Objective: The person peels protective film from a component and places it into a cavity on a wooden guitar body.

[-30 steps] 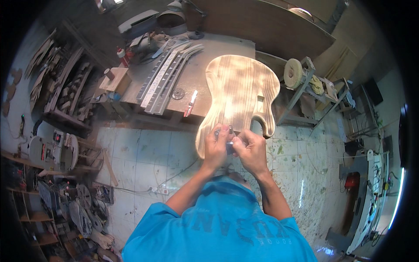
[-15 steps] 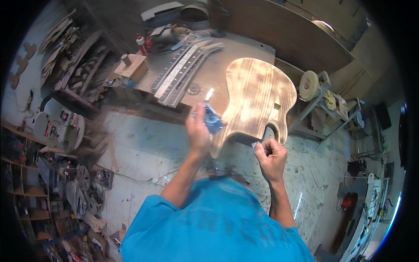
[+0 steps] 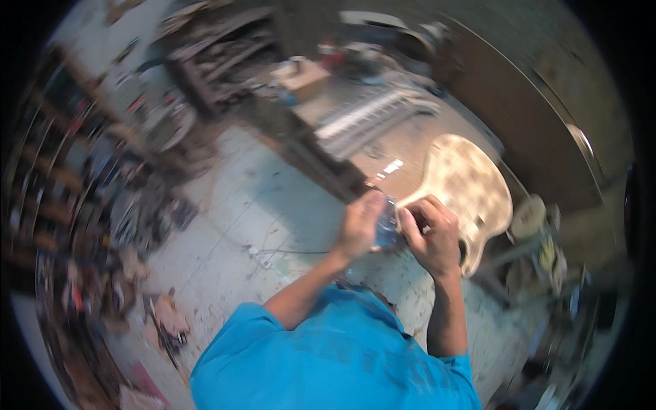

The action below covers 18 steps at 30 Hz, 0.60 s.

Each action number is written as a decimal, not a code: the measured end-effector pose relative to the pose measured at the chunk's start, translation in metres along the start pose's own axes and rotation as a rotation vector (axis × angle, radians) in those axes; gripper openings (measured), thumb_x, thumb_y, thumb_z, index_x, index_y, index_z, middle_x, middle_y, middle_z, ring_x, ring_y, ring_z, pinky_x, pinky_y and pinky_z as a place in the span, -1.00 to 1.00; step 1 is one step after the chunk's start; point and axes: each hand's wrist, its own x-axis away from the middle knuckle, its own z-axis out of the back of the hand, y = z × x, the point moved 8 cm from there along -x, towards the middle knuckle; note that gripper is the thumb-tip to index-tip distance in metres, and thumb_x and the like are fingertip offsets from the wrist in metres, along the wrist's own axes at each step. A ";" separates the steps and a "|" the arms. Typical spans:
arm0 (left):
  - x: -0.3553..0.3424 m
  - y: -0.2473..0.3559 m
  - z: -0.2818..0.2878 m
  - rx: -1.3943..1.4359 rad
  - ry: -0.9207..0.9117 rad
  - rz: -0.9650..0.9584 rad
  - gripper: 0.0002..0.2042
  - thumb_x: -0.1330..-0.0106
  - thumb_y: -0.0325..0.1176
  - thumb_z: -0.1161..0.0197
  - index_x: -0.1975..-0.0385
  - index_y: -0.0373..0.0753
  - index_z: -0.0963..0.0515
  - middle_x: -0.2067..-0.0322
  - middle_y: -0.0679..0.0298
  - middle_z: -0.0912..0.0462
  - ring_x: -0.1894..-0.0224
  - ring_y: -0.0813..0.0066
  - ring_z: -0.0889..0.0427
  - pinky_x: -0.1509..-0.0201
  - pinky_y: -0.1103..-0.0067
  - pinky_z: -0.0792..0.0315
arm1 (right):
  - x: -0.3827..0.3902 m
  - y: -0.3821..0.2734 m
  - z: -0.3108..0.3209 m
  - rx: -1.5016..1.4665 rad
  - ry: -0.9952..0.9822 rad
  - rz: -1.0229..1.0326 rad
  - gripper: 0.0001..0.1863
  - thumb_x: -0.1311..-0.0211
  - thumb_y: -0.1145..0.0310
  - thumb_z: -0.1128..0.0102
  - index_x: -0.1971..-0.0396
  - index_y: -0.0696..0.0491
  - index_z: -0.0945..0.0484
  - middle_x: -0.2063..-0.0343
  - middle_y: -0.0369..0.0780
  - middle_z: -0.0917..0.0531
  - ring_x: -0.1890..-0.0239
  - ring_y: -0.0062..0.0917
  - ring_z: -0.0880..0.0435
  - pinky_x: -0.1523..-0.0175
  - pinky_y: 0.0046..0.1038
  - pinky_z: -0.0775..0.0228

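Observation:
The view is blurred by motion. My left hand (image 3: pixel 361 222) is closed on a crinkled blue, clear plastic packet (image 3: pixel 385 229). My right hand (image 3: pixel 432 236) is pinched beside the packet's right side, on something I cannot make out. Just beyond both hands, a pale wooden guitar body (image 3: pixel 468 181) with streaked, browned grain lies at the front of the workbench (image 3: pixel 475 126). A small white and red object (image 3: pixel 391 167) lies on the bench beside it.
Long slotted strips (image 3: pixel 369 113) and a wooden block (image 3: pixel 304 82) are on the bench. A round buffing wheel (image 3: pixel 526 217) stands at the right. Cluttered shelves (image 3: pixel 51 143) and machines line the left. A cable (image 3: pixel 287 251) runs across the tiled floor (image 3: pixel 225 212).
My view has swung round, shifting the bench and guitar body rightward and tilting them. My hands, apart half a second ago, have come back together with the packet between them.

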 end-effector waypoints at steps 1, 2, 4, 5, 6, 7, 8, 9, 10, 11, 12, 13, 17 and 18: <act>0.007 0.002 0.009 -0.186 0.055 -0.164 -0.63 -0.68 -0.13 0.00 0.23 -0.33 -0.54 0.40 0.22 -0.67 0.40 0.61 -0.63 0.34 0.54 -0.55 | -0.002 -0.008 -0.007 -0.002 -0.042 0.041 -0.88 -0.25 0.42 -0.40 0.35 0.16 -0.72 0.45 -0.16 -0.65 0.54 -0.44 -0.62 0.38 -0.39 -0.46; 0.016 0.012 0.008 -0.262 0.096 -0.209 -0.66 -0.67 -0.18 -0.02 0.22 -0.35 -0.56 0.42 0.22 -0.67 0.38 0.63 -0.59 0.30 0.52 -0.52 | -0.003 -0.011 -0.013 0.002 -0.101 0.052 -0.89 -0.23 0.43 -0.40 0.33 0.16 -0.72 0.46 -0.16 -0.66 0.53 -0.43 -0.64 0.37 -0.39 -0.46; 0.037 0.027 0.002 -0.331 0.168 -0.208 -0.69 -0.66 -0.22 -0.05 0.21 -0.36 -0.58 0.47 0.20 -0.66 0.39 0.64 -0.54 0.27 0.48 -0.50 | 0.004 -0.014 -0.019 -0.012 -0.158 0.119 -0.89 -0.22 0.47 -0.38 0.32 0.19 -0.73 0.50 -0.11 -0.66 0.51 -0.35 -0.66 0.34 -0.34 -0.47; 0.047 0.028 0.002 -0.318 0.191 -0.170 -0.69 -0.65 -0.22 -0.06 0.20 -0.36 -0.59 0.49 0.18 -0.66 0.42 0.62 -0.53 0.28 0.45 -0.51 | 0.007 -0.019 -0.022 -0.039 -0.205 0.138 -0.90 -0.24 0.49 -0.35 0.33 0.21 -0.72 0.51 -0.10 -0.67 0.49 -0.32 -0.68 0.32 -0.32 -0.48; 0.058 0.033 0.003 -0.373 0.230 -0.189 -0.66 -0.66 -0.19 -0.05 0.23 -0.36 -0.58 0.53 0.13 -0.62 0.46 0.55 -0.51 0.31 0.42 -0.49 | 0.011 -0.020 -0.027 -0.110 -0.294 0.062 -0.90 -0.28 0.50 -0.30 0.34 0.23 -0.70 0.53 -0.08 -0.66 0.49 -0.29 -0.68 0.30 -0.31 -0.48; 0.071 0.038 0.004 -0.422 0.246 -0.200 -0.63 -0.66 -0.16 -0.04 0.26 -0.37 -0.56 0.57 0.08 -0.57 0.51 0.48 -0.49 0.34 0.38 -0.47 | 0.017 -0.025 -0.031 -0.099 -0.322 0.113 -0.90 -0.31 0.52 -0.28 0.35 0.24 -0.68 0.54 -0.06 -0.65 0.50 -0.28 -0.66 0.30 -0.28 -0.46; 0.087 0.043 0.007 -0.493 0.277 -0.199 -0.59 -0.67 -0.13 -0.02 0.30 -0.38 -0.53 0.59 0.03 -0.52 0.54 0.34 -0.46 0.36 0.35 -0.44 | 0.025 -0.018 -0.040 -0.092 -0.385 0.078 -0.91 -0.26 0.52 -0.29 0.38 0.25 -0.66 0.55 -0.05 -0.63 0.54 -0.29 -0.61 0.33 -0.27 -0.42; 0.101 0.046 0.008 -0.555 0.291 -0.194 -0.56 -0.67 -0.10 0.00 0.33 -0.39 -0.51 0.61 -0.03 -0.47 0.58 0.21 -0.43 0.38 0.31 -0.41 | 0.034 -0.024 -0.047 -0.109 -0.394 0.140 -0.91 -0.23 0.53 -0.30 0.39 0.25 -0.66 0.56 -0.06 -0.62 0.55 -0.30 -0.59 0.35 -0.28 -0.40; 0.119 0.054 0.008 -0.594 0.351 -0.225 -0.52 -0.68 -0.07 0.04 0.39 -0.39 -0.46 0.63 -0.07 -0.39 0.58 0.04 -0.35 0.40 0.26 -0.36 | 0.043 -0.030 -0.053 -0.127 -0.403 0.198 -0.92 -0.20 0.53 -0.31 0.40 0.25 -0.65 0.56 -0.07 -0.61 0.56 -0.32 -0.57 0.37 -0.29 -0.38; 0.136 0.055 0.010 -0.637 0.386 -0.212 -0.52 -0.68 -0.08 0.03 0.39 -0.39 -0.46 0.64 -0.07 -0.39 0.59 0.07 -0.32 0.41 0.26 -0.35 | 0.052 -0.038 -0.059 -0.145 -0.410 0.253 -0.92 -0.17 0.54 -0.33 0.41 0.25 -0.64 0.57 -0.07 -0.61 0.57 -0.33 -0.55 0.38 -0.30 -0.36; 0.152 0.054 0.013 -0.662 0.411 -0.167 -0.53 -0.67 -0.09 0.03 0.39 -0.39 -0.47 0.64 -0.08 -0.39 0.59 0.05 -0.33 0.41 0.25 -0.34 | 0.062 -0.043 -0.066 -0.203 -0.416 0.262 -0.91 -0.14 0.54 -0.34 0.43 0.25 -0.62 0.59 -0.09 -0.58 0.58 -0.37 -0.52 0.40 -0.32 -0.34; 0.165 0.051 0.010 -0.681 0.437 -0.118 -0.54 -0.67 -0.10 0.02 0.38 -0.40 -0.47 0.64 -0.09 -0.39 0.59 0.03 -0.34 0.42 0.25 -0.33 | 0.070 -0.043 -0.070 -0.257 -0.426 0.264 -0.90 -0.10 0.55 -0.35 0.46 0.25 -0.60 0.60 -0.11 -0.56 0.60 -0.40 -0.49 0.42 -0.35 -0.32; 0.217 0.064 0.008 -0.755 0.575 -0.082 -0.54 -0.67 -0.10 0.01 0.38 -0.41 -0.48 0.67 -0.08 -0.37 0.61 0.03 -0.32 0.43 0.25 -0.32 | 0.104 -0.063 -0.086 -0.360 -0.462 0.330 -0.83 -0.05 0.58 -0.37 0.54 0.23 -0.51 0.63 -0.17 -0.51 0.62 -0.49 -0.43 0.46 -0.39 -0.27; 0.228 0.070 0.006 -0.764 0.600 -0.074 -0.54 -0.67 -0.10 0.01 0.38 -0.41 -0.48 0.67 -0.07 -0.36 0.61 0.03 -0.32 0.43 0.25 -0.32 | 0.110 -0.070 -0.087 -0.369 -0.458 0.354 -0.83 -0.05 0.58 -0.37 0.54 0.23 -0.51 0.63 -0.18 -0.50 0.62 -0.49 -0.43 0.46 -0.40 -0.26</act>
